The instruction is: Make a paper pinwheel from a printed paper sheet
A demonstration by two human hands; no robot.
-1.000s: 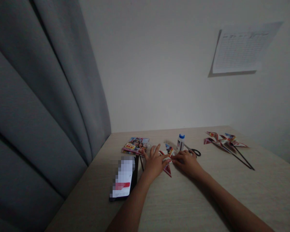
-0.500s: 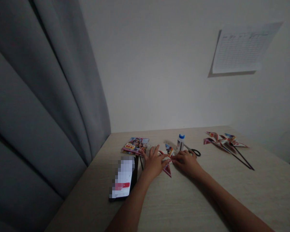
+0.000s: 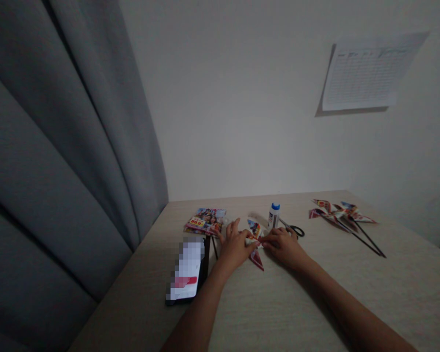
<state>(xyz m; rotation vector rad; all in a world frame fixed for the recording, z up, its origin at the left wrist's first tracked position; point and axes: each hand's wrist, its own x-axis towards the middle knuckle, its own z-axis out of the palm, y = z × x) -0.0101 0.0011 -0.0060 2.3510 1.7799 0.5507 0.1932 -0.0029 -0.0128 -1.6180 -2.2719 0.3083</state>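
Note:
A paper pinwheel point(image 3: 257, 259) of printed, colourful paper lies on the table between my hands, its middle partly covered by fingers. My left hand point(image 3: 236, 247) grips its left side, thumb and index finger closed on the paper near the centre, other fingers raised. From the right, my right hand point(image 3: 284, 247) pinches the paper at the centre with its fingertips. Just behind my right hand stands a white glue bottle point(image 3: 274, 216) with a blue cap. Scissors point(image 3: 297, 230) with black handles lie beside it, their blades partly hidden.
At the left are a phone point(image 3: 185, 274) with a lit screen and a stack of printed leaflets point(image 3: 206, 221). Finished-looking pinwheels on dark sticks point(image 3: 346, 215) lie at the right. A grey curtain point(image 3: 106, 122) hangs along the table's left side; a printed sheet point(image 3: 363, 76) is on the wall.
The pinwheel has turned slightly, its lower point shifting right. My left hand's fingers have drawn in a little, and my right hand stays at the centre.

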